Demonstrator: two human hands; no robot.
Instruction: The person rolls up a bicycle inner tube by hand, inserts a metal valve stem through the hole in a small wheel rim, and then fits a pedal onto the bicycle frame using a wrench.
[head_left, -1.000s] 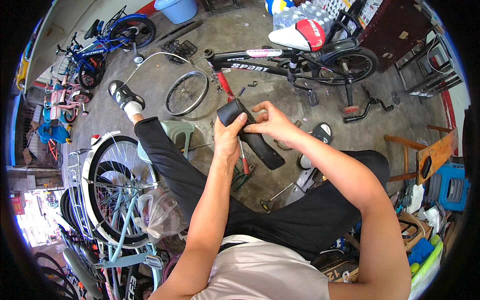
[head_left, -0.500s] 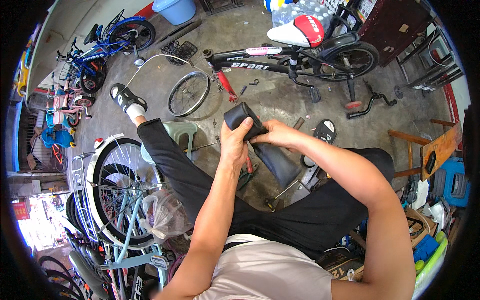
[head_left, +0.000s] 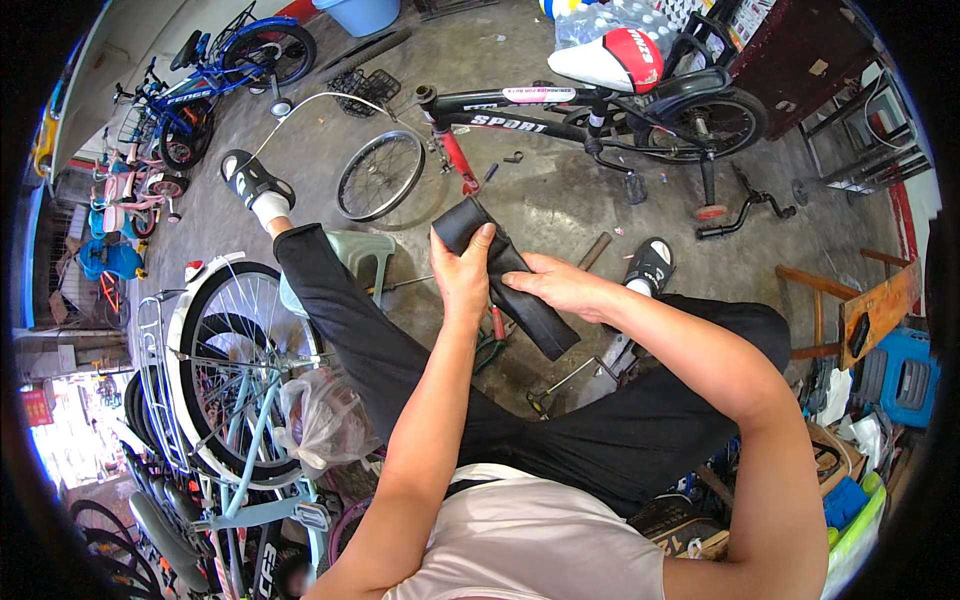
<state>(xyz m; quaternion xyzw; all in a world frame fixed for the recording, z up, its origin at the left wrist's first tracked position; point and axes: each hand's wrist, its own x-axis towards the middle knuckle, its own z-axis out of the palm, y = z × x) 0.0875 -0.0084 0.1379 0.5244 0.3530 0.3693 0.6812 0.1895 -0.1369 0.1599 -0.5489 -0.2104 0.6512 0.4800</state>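
My left hand (head_left: 464, 275) is closed around the upper part of a flattened black rubber inner tube (head_left: 538, 325), thumb on top. The tube's upper end forms a folded loop beyond my fingers. Just to the right, my right hand (head_left: 548, 284) grips the tube's middle, thumb pressed on its surface. The lower end hangs free, slanting down to the right between my knees. Some of my fingers are hidden beneath the rubber. Past the tube lies a small black bicycle (head_left: 530, 125) with a red fork and its front wheel off.
A loose wheel rim (head_left: 381, 177) lies on the floor, with a pale green stool (head_left: 368, 262) nearer me. Tools, including a hammer (head_left: 597, 250), lie between my feet. At left stands a light-blue bicycle (head_left: 262, 440); at right, a wooden stool (head_left: 880, 310). A crank (head_left: 745, 215) rests beyond.
The tube has turned in my hands: its lower part looks narrower and flatter, and its upper end is less rolled. My right hand has moved slightly lower. The view has shifted a little.
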